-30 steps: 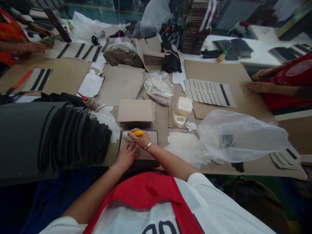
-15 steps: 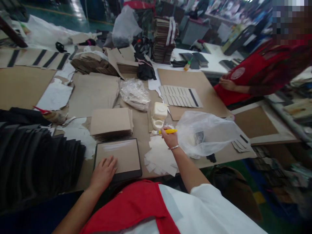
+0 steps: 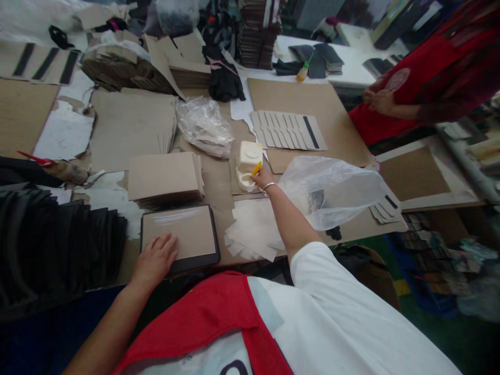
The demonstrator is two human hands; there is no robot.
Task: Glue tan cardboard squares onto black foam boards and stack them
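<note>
My left hand (image 3: 158,256) lies flat with fingers stretched on a grey-brown board (image 3: 195,232), which rests on a black sheet (image 3: 195,262). Whitish wet streaks mark the far part of that board. My right hand (image 3: 264,178) is closed round a yellow-handled brush (image 3: 257,168), its tip down in the round opening of a cream plastic pot (image 3: 250,153); the bristles are hidden. Just below the right wrist lies a fanned pile of white paper pieces (image 3: 253,229). Behind the board stands a stack of cut cardboard pieces (image 3: 166,174).
Black folded pieces (image 3: 58,245) are piled at left, beside a red-tipped bottle (image 3: 58,166). A clear plastic bag (image 3: 336,187) lies right of my forearm. Crumpled plastic (image 3: 205,125) sits mid-table. Across the table stands a co-worker in a red apron (image 3: 394,104), hands together.
My right hand has moved forward, bringing the brush from beside the pot down into its opening. My left hand stays on the board. The view has tilted down somewhat.
</note>
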